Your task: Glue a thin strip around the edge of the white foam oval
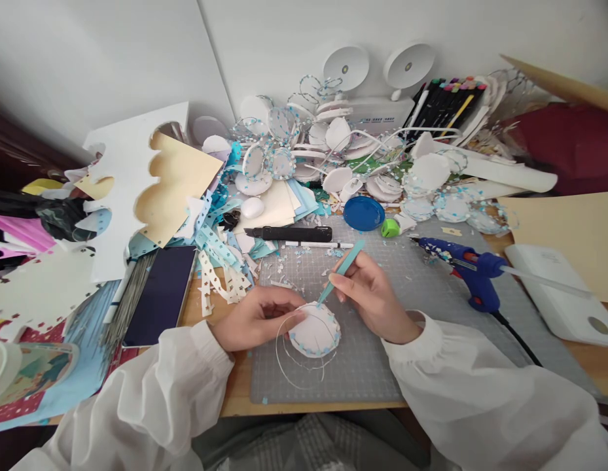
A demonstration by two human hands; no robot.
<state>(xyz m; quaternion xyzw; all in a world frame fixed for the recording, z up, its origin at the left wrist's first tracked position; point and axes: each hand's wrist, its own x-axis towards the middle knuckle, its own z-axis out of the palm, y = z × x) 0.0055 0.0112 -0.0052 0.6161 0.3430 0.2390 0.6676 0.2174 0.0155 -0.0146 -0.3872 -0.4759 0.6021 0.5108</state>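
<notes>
My left hand (264, 317) is closed on the left edge of a white round disc (314, 335), held just over the grey cutting mat (367, 376). Small blue and white bits line the disc's rim, and a loop of thin wire (284, 369) curves out below it. Between the thumb and fingers of my right hand (370, 294) are teal tweezers (343, 269). Their tips touch or nearly touch the disc's upper rim; whether a bit is pinched in them is too small to tell.
A blue glue gun (473, 268) lies at the right, its cord trailing forward. A black utility knife (288, 233), a white pen (323, 244), a blue lid (363, 213) and a green sharpener (390, 227) lie beyond my hands. Punched paper strips (218, 275) and decorated discs (338, 134) crowd the back.
</notes>
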